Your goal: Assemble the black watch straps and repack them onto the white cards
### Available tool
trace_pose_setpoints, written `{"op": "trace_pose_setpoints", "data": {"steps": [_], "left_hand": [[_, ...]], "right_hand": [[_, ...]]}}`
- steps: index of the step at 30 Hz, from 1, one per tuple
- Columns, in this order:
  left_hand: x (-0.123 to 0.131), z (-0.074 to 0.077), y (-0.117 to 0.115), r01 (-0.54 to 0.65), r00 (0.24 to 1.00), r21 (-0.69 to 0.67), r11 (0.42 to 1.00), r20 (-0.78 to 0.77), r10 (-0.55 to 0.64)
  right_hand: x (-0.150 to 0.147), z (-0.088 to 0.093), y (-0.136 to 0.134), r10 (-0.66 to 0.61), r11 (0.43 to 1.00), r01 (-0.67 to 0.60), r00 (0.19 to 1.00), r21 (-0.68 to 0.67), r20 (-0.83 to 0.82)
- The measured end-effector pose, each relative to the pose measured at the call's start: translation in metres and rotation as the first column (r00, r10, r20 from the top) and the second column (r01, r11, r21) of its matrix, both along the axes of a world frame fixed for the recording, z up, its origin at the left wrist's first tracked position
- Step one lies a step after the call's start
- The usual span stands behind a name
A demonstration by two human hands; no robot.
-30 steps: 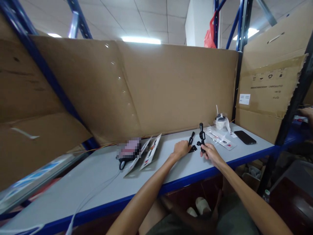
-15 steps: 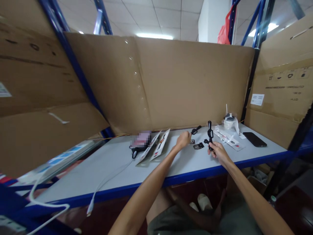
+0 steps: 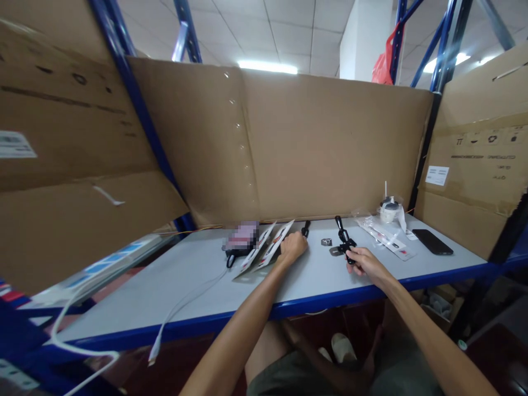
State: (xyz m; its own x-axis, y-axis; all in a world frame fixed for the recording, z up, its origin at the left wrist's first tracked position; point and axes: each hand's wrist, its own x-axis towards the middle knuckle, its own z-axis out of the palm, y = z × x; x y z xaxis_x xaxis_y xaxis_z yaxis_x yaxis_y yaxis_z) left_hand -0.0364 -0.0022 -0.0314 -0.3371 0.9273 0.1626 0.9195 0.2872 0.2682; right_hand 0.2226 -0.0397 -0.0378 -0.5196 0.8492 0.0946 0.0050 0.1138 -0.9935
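Observation:
My left hand is closed around a black spokeshave; one of its handles pokes out beyond the knuckles, and the rest is hidden. It is close to the upright card packages. My right hand grips the lower handle of another black spokeshave, its other handle pointing up and away. Just left of that tool, partly covered by it, is a flat grey metal blade on the table. A small metal piece lies between my hands.
A clear plastic package with a card, a lidded cup and a black phone are on the right. A dark, blurred-out object and a white cable are on the left. Cardboard walls enclose the table.
My left hand has moved left with its spokeshave, toward the card packages. My right hand has shifted slightly left and lower, bringing its spokeshave over the blade and tilting it.

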Motion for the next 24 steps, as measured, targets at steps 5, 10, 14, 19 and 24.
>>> {"op": "trace_pose_setpoints", "data": {"steps": [5, 10, 14, 19, 24], "left_hand": [[-0.001, -0.001, -0.003, 0.03, 0.999, 0.013, 0.999, -0.043, -0.029], [-0.005, 0.0, -0.008, 0.057, 0.996, -0.004, 0.998, -0.075, -0.057], [-0.01, -0.001, -0.006, 0.082, 0.993, -0.006, 0.997, -0.08, -0.082], [-0.013, -0.003, -0.002, 0.092, 0.994, 0.002, 0.996, -0.067, -0.091], [-0.011, -0.001, -0.003, 0.088, 0.995, 0.014, 0.996, -0.051, -0.087]], "right_hand": [[-0.053, 0.016, -0.014, 0.031, 0.971, -0.056, 0.994, -0.234, -0.107], [-0.118, 0.024, 0.0, -0.105, 0.931, 0.098, 0.994, -0.353, 0.0], [-0.145, 0.025, 0.02, -0.156, 0.931, 0.181, 0.982, -0.316, 0.104], [-0.157, 0.024, 0.038, -0.162, 0.96, 0.222, 0.938, -0.173, 0.306], [-0.16, 0.021, 0.044, -0.263, 0.964, 0.235, 0.793, 0.122, 0.549]]}}
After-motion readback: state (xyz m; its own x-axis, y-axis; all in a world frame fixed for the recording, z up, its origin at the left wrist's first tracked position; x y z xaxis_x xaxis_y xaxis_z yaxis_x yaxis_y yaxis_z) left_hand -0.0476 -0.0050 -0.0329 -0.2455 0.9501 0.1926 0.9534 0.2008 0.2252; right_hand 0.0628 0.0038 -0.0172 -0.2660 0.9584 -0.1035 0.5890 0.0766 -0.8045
